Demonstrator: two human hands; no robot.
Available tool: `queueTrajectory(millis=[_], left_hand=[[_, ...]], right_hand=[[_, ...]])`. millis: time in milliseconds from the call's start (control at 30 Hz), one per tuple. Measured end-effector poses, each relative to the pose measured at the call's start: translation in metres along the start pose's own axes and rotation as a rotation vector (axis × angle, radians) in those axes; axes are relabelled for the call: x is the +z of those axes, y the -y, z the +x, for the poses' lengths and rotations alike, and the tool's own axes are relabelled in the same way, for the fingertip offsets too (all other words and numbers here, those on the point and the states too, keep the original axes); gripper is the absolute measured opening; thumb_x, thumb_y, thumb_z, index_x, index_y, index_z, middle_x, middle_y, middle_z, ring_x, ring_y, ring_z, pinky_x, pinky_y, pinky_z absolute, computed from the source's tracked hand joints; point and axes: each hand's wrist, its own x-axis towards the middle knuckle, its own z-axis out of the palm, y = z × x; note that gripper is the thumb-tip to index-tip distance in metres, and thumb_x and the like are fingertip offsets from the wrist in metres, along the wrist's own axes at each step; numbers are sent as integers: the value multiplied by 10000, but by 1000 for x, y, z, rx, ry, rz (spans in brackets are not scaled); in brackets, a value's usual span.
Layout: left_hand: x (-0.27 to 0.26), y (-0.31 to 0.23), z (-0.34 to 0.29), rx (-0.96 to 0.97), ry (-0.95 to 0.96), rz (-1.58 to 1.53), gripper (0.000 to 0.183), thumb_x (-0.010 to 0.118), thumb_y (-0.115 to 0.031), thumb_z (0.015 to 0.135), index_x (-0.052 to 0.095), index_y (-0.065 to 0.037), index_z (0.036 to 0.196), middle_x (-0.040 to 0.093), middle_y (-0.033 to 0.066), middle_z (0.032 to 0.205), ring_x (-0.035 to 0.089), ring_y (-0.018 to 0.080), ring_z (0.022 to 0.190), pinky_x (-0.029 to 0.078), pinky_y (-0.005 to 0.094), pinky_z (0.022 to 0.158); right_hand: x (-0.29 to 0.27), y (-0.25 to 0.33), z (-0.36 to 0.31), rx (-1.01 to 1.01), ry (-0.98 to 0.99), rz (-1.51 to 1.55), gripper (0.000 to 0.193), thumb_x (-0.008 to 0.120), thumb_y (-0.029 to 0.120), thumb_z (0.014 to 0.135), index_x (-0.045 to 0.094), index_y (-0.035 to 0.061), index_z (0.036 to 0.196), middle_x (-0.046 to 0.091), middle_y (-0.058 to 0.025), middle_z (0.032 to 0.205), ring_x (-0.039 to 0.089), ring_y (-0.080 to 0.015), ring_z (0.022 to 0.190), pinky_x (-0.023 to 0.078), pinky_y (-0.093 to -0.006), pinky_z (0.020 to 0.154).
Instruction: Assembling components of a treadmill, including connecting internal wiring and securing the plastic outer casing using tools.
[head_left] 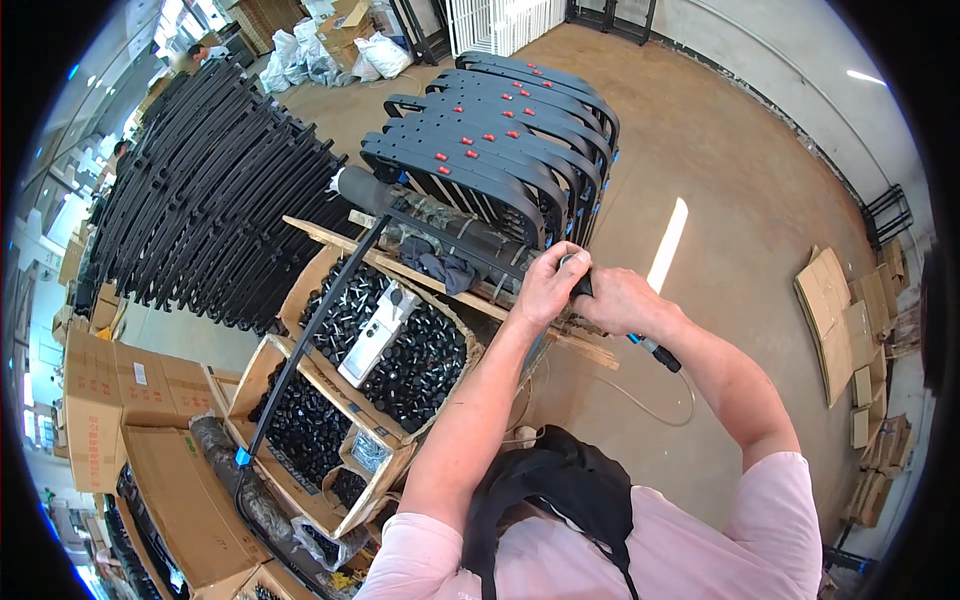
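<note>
A bent black tube frame [318, 322] stretches over the open boxes, and one end of it runs in under my left hand [550, 288]. That hand is closed around the frame's end, beside a dark rounded piece [582, 284] between the two hands. My right hand [617, 300] is wrapped around an air tool [655, 350], whose black and blue tail sticks out below the palm with a thin hose [688, 405] trailing from it. The tool's working tip is hidden by my fingers.
Below the frame, a divided wooden box [345, 410] holds many black knobs, with a white device [378, 335] on top. Dark curved frames [500, 140] with red pieces stand ahead. Stacked black frames [210, 190] and cartons [175, 500] are at left; flattened cardboard [828, 315] leans at right.
</note>
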Motion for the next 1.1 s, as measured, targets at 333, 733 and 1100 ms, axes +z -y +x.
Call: queueTrajectory(millis=[333, 733, 1100], left_hand=[[-8, 4, -6, -90, 75, 50, 296, 660, -328, 1051, 691, -42, 1117, 692, -3, 1015, 599, 84, 949, 496, 278, 868], [-18, 4, -2, -169, 178, -118, 304, 691, -322, 1022, 686, -29, 1101, 674, -4, 1004, 580, 80, 941, 487, 282, 858], [-28, -12, -4, -129, 150, -257, 258, 703, -304, 996, 708, -47, 1010, 625, -34, 888, 547, 70, 861, 477, 278, 789]], right_hand=[[23, 7, 0, 102, -139, 16, 519, 625, 353, 886, 666, -84, 1165, 754, -267, 997, 737, -405, 984, 575, -489, 906], [41, -3, 35, 319, -67, 284, 213, 742, 175, 685, 702, -4, 794, 709, -115, 784, 667, -225, 699, 535, -379, 625], [37, 28, 26, 219, -203, 172, 299, 719, 184, 704, 715, -39, 904, 706, -126, 791, 658, -228, 666, 520, -367, 604]])
